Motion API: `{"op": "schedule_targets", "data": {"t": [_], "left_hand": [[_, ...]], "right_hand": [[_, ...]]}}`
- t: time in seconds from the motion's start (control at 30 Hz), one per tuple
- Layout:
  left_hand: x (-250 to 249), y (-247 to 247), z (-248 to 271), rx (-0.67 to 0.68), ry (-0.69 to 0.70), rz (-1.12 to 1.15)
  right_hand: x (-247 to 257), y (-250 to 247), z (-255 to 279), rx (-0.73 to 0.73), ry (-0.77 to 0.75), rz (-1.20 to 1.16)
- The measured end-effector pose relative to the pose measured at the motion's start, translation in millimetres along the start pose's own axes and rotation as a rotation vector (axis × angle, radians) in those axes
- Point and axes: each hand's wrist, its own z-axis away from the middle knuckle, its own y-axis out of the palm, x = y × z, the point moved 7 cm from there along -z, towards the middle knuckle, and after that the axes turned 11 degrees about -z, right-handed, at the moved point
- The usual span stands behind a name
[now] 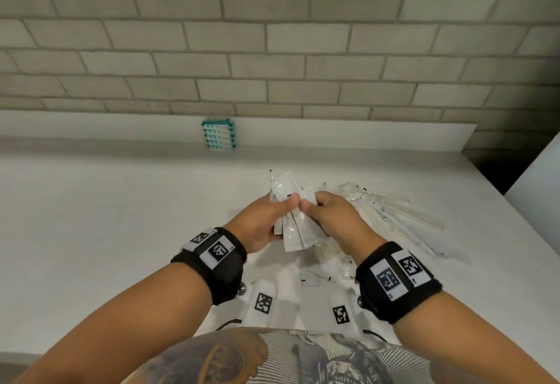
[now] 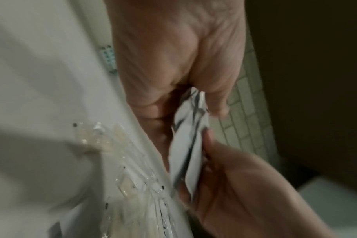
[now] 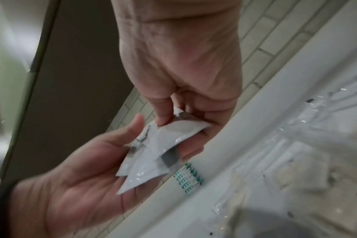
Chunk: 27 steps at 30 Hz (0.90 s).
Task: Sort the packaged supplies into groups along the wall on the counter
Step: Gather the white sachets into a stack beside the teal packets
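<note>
White packets (image 1: 292, 226), fanned and blurred, are pinched by both hands, left hand (image 1: 263, 226) and right hand (image 1: 335, 217), which partly hide the clear wrappers (image 1: 378, 214) on the desk (image 1: 106, 202).

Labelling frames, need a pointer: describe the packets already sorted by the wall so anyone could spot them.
Follow the brick wall down to the white counter. Against the low ledge, left of centre, sits a neat stack of teal-and-white packets. It is the only coloured item; the other packets are white or clear, held in both hands or loose nearer the person.
</note>
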Motion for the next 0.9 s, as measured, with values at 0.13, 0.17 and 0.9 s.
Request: {"op": "schedule_targets", "data": {"t": [0.13, 0.17, 0.9], "left_hand": [[-1, -12, 1, -0.063, 0.056, -0.008], [-3, -16, 4, -0.063, 0.066, 0.02], [-17, -27, 22, -0.041, 0.188, -0.174]], "right_hand": [[22, -1, 1, -0.139, -0.122, 0.163], [24, -4, 0, -0.154, -0.107, 0.181], [63, -2, 27, -0.068, -0.531, 0.231]]}}
